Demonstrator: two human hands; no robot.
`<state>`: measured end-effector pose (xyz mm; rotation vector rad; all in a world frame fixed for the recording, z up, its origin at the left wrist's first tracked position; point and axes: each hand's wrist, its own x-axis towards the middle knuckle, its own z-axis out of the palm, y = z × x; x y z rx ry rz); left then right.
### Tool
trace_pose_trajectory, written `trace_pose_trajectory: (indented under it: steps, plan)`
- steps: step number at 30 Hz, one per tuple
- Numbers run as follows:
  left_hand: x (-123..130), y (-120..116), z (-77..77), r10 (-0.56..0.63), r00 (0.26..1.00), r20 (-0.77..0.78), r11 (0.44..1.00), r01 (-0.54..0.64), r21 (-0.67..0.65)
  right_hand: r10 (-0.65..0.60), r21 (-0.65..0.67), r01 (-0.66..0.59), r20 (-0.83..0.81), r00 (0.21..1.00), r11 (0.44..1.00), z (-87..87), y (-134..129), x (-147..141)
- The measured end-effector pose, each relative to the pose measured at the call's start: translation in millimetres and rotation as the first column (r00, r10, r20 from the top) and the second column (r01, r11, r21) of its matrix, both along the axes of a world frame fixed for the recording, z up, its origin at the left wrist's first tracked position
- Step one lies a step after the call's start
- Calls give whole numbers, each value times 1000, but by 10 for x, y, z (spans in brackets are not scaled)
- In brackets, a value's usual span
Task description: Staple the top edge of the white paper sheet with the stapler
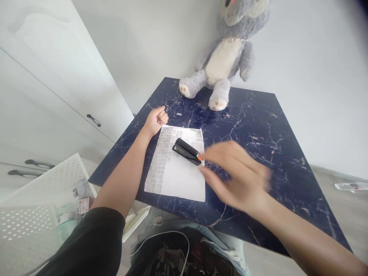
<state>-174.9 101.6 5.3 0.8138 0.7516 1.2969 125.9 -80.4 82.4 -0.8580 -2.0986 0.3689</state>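
A black stapler (187, 151) with an orange part at its right end lies at a slant on a sheet of paper (181, 180) printed along its left side. My right hand (234, 174) is blurred by motion at the stapler's right end, thumb and fingers apart around the orange part; whether they touch it is unclear. My left hand (156, 119) rests on the table at the paper's upper left corner, its fingers curled in. A small grey piece (179, 114) lies just beyond, to the right of that hand.
A large grey plush bear (222, 63) sits at the back of the dark blue marbled table (258, 126). White perforated baskets (25, 222) with items stand at the lower left, before a white cabinet (57, 96).
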Motion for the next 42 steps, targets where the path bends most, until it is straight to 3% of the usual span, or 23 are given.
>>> trace_pose_trajectory:
  steps: [3, 5, 9, 14, 18, 24, 27, 30, 32, 33, 35, 38, 40, 42]
  plan:
    - [3, -4, 3, -37, 999, -7, 997, 37, 64, -6, -173, 12, 34, 999, 985, -303, 308, -138]
    - [5, -7, 6, -45, 999, -22, 996, 47, 81, 61, -305, -29, 98, 993, 952, -553, 513, -188]
    - [0, -7, 5, -31, 998, -52, 996, 35, 79, 177, -323, -115, 170, 969, 939, -857, 689, -176]
    - [-12, -7, 10, -41, 997, -69, 991, 50, 126, 111, -322, -20, 265, 958, 947, -845, 596, -124]
    - [7, -19, 32, -38, 994, -99, 990, 50, 130, 99, -337, 8, 297, 950, 941, -774, 521, 121]
    - [51, -49, 57, -27, 988, -155, 997, 39, 74, 88, -350, -5, 219, 972, 937, -780, 430, 710]
    - [111, -53, 68, -28, 973, -228, 993, 53, 106, 120, -330, -66, 148, 982, 942, -805, 413, 795]
    - [318, -83, 92, 57, 933, -354, 977, 21, 213, 114, -260, -81, 114, 987, 962, -811, 414, 754]
    - [574, -156, 102, 171, 840, -516, 959, -21, 284, 36, -239, -20, 62, 997, 971, -797, 436, 765]
    - [729, -215, 97, 250, 739, -626, 943, -38, 331, -36, -236, 40, 23, 999, 971, -785, 459, 805]
    - [1056, -368, 59, 354, 464, -812, 888, 105, 447, -228, -222, 208, -68, 971, 953, -758, 535, 961]
    - [1460, -619, -54, 475, 123, -871, 789, 380, 484, -480, -189, 451, -154, 864, 872, -738, 719, 1309]
    - [1603, -741, -129, 498, 5, -867, 754, 490, 436, -528, -181, 505, -114, 841, 844, -755, 854, 1524]
    - [1643, -808, -174, 489, -43, -871, 730, 567, 382, -512, -192, 495, -52, 857, 848, -793, 964, 1669]
